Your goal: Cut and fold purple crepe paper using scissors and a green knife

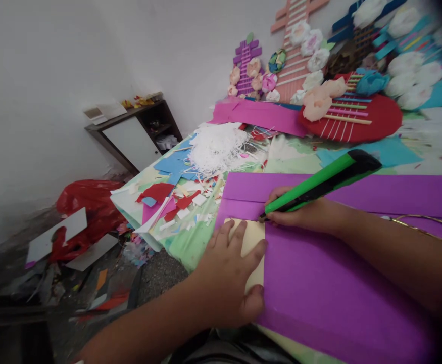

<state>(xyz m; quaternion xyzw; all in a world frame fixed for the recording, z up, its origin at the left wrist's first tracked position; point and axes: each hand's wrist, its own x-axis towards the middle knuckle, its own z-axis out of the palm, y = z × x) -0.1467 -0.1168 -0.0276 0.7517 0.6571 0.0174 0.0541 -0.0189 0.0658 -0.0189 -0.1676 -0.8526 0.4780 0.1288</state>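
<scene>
My right hand (304,213) is closed round a green and black utility knife (321,183), its tip touching the top edge of a purple sheet (334,283). That purple sheet lies on the table over a pale cream card (251,238). My left hand (230,275) rests flat with fingers spread on the cream card and the purple sheet's left edge. A second strip of purple paper (357,191) runs across behind the knife.
A pile of white paper shreds (216,146) and coloured scraps (175,199) cover the table's left part. Paper-flower crafts (311,65) and a red disc (372,119) lean at the back. A red bag (88,210) and debris lie on the floor; a dark shelf (137,131) stands by the wall.
</scene>
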